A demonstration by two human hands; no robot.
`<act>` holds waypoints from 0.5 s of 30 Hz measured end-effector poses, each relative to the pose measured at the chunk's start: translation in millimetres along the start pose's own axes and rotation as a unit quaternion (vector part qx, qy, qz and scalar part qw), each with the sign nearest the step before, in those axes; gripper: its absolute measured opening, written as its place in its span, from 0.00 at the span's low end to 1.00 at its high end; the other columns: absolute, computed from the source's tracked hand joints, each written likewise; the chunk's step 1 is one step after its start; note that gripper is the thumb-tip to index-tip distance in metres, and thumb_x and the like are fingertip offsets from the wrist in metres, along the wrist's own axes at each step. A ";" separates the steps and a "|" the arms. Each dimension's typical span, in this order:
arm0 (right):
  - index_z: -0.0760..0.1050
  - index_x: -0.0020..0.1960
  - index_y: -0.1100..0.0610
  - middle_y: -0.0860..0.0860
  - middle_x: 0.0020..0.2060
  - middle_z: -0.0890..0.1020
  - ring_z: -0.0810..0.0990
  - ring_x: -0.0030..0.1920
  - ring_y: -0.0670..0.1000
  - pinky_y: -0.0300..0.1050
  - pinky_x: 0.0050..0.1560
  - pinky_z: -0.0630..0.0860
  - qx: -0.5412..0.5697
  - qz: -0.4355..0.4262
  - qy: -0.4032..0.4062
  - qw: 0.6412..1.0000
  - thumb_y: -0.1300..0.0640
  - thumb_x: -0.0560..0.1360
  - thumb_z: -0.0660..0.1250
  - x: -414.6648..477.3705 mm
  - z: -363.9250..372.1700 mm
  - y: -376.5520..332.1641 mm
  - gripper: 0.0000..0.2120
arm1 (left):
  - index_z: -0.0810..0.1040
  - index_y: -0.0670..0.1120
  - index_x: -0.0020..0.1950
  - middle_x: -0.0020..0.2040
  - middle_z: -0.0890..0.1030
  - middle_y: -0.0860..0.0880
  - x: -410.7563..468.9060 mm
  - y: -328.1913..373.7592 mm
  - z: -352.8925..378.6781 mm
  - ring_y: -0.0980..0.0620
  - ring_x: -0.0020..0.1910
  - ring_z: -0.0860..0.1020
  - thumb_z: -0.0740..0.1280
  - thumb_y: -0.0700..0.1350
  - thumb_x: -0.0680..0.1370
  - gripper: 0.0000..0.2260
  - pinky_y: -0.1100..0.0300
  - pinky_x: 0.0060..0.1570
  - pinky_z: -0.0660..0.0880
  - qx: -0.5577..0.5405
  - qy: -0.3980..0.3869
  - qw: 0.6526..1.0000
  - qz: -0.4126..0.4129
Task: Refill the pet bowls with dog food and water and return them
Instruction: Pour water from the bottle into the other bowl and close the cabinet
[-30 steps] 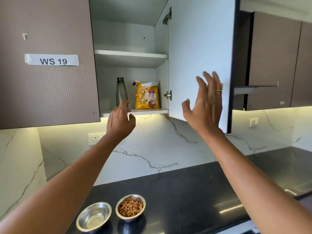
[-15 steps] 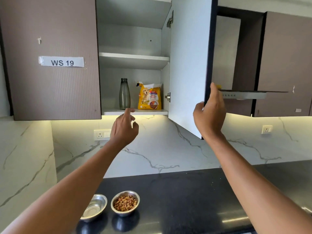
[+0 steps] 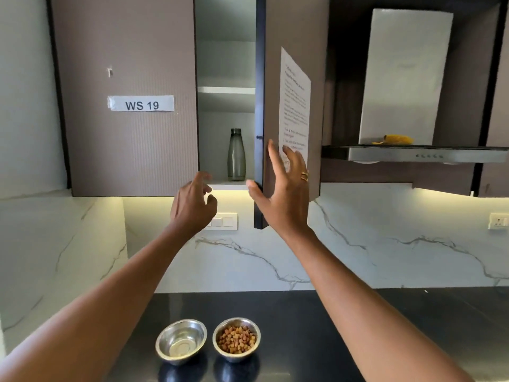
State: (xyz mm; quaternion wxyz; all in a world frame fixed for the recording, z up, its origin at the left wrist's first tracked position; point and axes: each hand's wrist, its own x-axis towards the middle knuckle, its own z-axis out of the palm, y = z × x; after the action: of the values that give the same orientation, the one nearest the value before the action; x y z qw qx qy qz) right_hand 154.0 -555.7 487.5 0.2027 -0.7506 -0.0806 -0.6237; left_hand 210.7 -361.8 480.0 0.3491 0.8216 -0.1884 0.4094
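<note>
One bowl (image 3: 236, 357) is filled with kibble (image 3: 236, 340) (returning remains); the door (image 3: 292, 37) is pressed by flat right fingers (image 3: 275, 161), left fingers (image 3: 202, 179) loose, empty.

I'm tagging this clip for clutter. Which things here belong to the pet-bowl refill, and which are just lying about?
Job in hand: kibble bowl; second steel bowl; grey bottle; cabinet door under the right hand.

Just there: WS 19 label; printed sheet; range hood; yellow object on it; wall socket.
</note>
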 end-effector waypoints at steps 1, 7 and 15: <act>0.62 0.83 0.49 0.58 0.79 0.68 0.64 0.80 0.61 0.67 0.71 0.74 0.004 0.014 -0.016 1.000 0.36 0.75 0.70 -1.2 13.3 -2.4 0.42 | 0.73 0.45 0.67 0.54 0.85 0.44 6.4 -8.4 -2.4 0.42 0.52 0.83 0.68 0.37 0.74 0.21 0.47 0.52 0.81 -0.003 0.000 1.000 -0.003; 0.50 0.86 0.46 0.58 0.84 0.58 0.60 0.82 0.62 0.62 0.66 0.79 -0.032 0.035 -0.081 0.996 0.31 0.73 0.71 -4.2 88.9 -19.2 0.50 | 0.74 0.44 0.68 0.56 0.84 0.44 43.7 -48.7 -3.9 0.44 0.54 0.82 0.68 0.37 0.77 0.19 0.53 0.52 0.79 -0.026 -0.009 1.000 -0.006; 0.47 0.86 0.50 0.62 0.84 0.54 0.59 0.82 0.68 0.69 0.73 0.70 -0.136 0.040 -0.103 0.985 0.33 0.75 0.70 0.0 174.8 -39.1 0.51 | 0.73 0.44 0.73 0.67 0.81 0.43 80.7 -116.7 2.4 0.42 0.65 0.79 0.68 0.42 0.78 0.22 0.49 0.62 0.77 0.082 -0.076 0.993 0.037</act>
State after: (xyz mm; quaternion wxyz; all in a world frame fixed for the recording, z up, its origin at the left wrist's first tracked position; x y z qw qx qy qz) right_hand 297.3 -449.5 471.0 0.1143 -0.8341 0.0149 -0.5395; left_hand 329.3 -285.4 495.0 0.2501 0.8688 -0.2106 0.3720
